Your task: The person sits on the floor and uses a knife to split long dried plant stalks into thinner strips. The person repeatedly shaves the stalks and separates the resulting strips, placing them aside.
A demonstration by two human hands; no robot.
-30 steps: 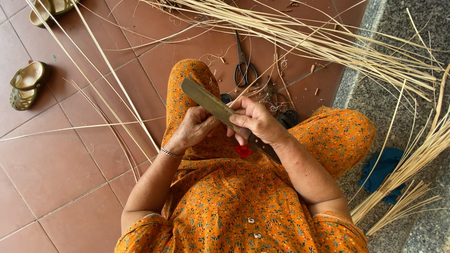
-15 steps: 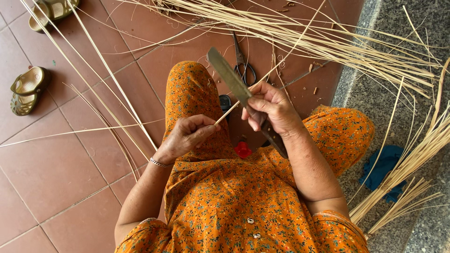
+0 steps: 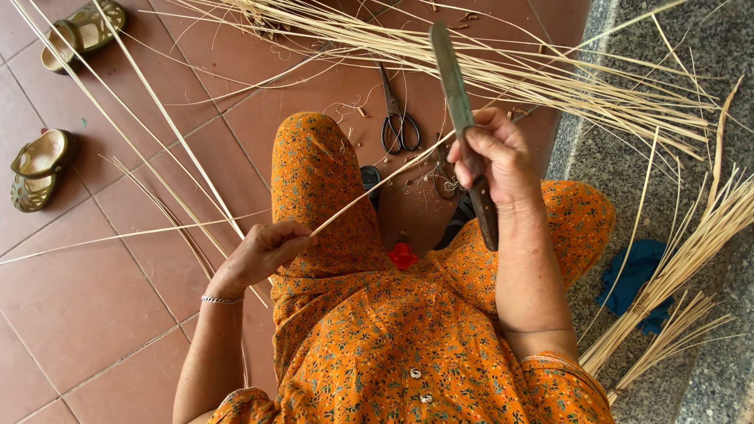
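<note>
Sitting on a red-brown tiled floor, the person wears an orange flower-print garment and works a single thin cane strip. The left hand is closed on the near end of this strip, fingers pinched together around it just beside the raised left knee. A thin silver bracelet sits on that wrist. The strip runs up and to the right from the left hand to the right hand.

The right hand is clamped around a long flat-bladed knife. The blade points up and away from the body; the dark handle projects below the fist along the forearm. The strip meets the knife at the fist; the exact contact point cannot be made out.

On the floor beyond the knees lie a pair of scissors and a wide spread of pale cane strips. A second bundle of strips lies at right on the grey speckled stone, over a blue cloth. Two sandals lie well apart at upper left. A small red object rests on the lap.
</note>
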